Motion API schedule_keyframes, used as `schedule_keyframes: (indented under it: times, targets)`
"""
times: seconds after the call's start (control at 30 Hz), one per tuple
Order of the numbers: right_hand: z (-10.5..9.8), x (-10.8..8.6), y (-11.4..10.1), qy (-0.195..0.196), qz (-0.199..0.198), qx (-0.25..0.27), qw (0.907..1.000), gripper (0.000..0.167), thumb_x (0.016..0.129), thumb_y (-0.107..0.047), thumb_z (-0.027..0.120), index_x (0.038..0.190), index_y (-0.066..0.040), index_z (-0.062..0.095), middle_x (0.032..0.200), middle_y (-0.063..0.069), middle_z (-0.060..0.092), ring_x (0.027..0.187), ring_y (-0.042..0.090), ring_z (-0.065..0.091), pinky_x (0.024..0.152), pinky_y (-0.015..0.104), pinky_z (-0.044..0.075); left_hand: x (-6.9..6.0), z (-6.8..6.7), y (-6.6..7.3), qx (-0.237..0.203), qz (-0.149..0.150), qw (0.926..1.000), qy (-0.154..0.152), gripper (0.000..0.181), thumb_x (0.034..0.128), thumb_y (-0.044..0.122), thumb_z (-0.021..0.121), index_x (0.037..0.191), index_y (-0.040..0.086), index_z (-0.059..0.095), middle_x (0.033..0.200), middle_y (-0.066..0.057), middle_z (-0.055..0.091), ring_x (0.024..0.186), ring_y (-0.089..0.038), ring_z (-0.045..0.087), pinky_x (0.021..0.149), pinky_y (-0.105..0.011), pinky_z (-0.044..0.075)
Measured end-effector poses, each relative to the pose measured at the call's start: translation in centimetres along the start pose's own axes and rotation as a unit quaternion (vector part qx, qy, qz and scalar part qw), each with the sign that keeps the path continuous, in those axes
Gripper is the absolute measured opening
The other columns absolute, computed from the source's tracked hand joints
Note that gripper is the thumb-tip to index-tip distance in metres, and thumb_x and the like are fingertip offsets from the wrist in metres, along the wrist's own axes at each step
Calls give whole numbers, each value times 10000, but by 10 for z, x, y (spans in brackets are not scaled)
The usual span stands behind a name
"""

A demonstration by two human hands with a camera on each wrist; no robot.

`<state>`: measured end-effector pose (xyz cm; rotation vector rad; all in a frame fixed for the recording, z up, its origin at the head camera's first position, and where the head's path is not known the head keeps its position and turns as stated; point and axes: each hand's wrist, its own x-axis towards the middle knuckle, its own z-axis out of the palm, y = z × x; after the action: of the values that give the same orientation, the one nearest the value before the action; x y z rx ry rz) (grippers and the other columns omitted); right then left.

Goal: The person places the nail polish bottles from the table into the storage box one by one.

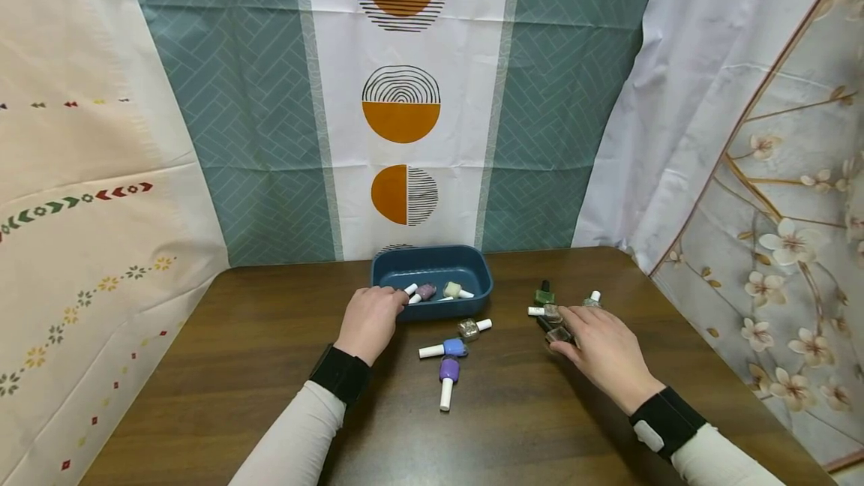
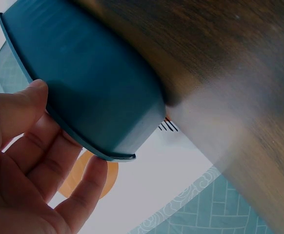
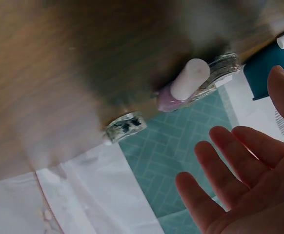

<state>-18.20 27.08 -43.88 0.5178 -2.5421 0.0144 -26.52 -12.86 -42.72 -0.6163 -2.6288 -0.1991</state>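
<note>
While the left hand (image 1: 367,325) grips its rim, the bin (image 1: 432,274): at the far edge of the bench (image 1: 263,351), roughly midway along.
Left hand: grasping the bin near its left near corner; left wrist view shows the thumb on the rim, some fingers passing behind it.
Bin contents: mauve bottle (image 1: 426,292) and cream bottle (image 1: 452,289), both white-capped; another white cap (image 1: 410,289) beside the left hand, its bottle mostly hidden.
Right hand (image 1: 604,343): released, fingers apart and slightly bent, over the bottles toward the bench's right edge. Contact with them: cannot tell.
Right group: green bottle (image 1: 544,295), black cap toward the far edge; clear bottle (image 1: 552,313), white cap pointing left; dark bottle (image 1: 559,334), partly covered by the right hand; white-capped bottle (image 1: 591,304) toward the far right corner.
Right wrist view: lilac bottle (image 3: 170,100), white cap, overlapping a glass bottle (image 3: 225,66).
Middle group: glitter bottle (image 1: 469,330) just in front of the bin, cap pointing right; blue bottle (image 1: 455,348), cap pointing left; purple bottle (image 1: 449,370), cap toward the near edge.
Wrists: black band (image 1: 340,373) on the left, black strap (image 1: 667,418) on the right.
Behind far edge: teal-and-white curtain (image 1: 263,133).
</note>
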Motion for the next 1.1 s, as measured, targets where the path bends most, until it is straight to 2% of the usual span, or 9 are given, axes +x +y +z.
schedule_keyframes:
  times: [0.37,0.47,0.73,0.93,1.1]
  targets:
    - [7,-8,3,-88,34,-66,9999,631,873,-409,945,1298,11,744,1202,166,774,1120,386,735,1007,569,573,-1,1,-1,-33,-82,9999,-81,127,980,103,848,1098,148,859,923,-22,795,849,-215,727,936,-484,601]
    - [9,-8,3,-88,10,-115,9999,608,864,-402,954,1259,14,753,1164,162,774,1104,389,734,983,573,578,0,1,-2,-26,-76,9999,-70,126,981,104,847,1097,150,861,919,-23,795,844,-214,724,930,-481,602]
    - [15,-7,1,-88,-11,-205,9997,535,845,-381,971,1169,-8,764,1054,121,755,958,372,730,811,568,592,-1,1,-1,-1,-73,9999,-72,126,979,108,850,1098,147,859,922,-26,797,844,-216,725,917,-476,602]
    - [18,-3,2,-96,-34,-237,9997,520,834,-339,986,1159,1,766,1037,121,742,932,363,721,785,548,594,0,1,-1,2,-67,10000,-40,127,982,108,848,1102,148,861,931,-26,800,858,-218,733,923,-477,602]
    - [22,0,2,-82,-114,-218,9997,458,810,-290,1005,1066,-4,755,981,109,712,875,350,699,750,522,597,0,2,-1,15,-49,10000,-50,123,988,107,840,1103,145,861,934,-30,799,865,-224,735,918,-478,601]
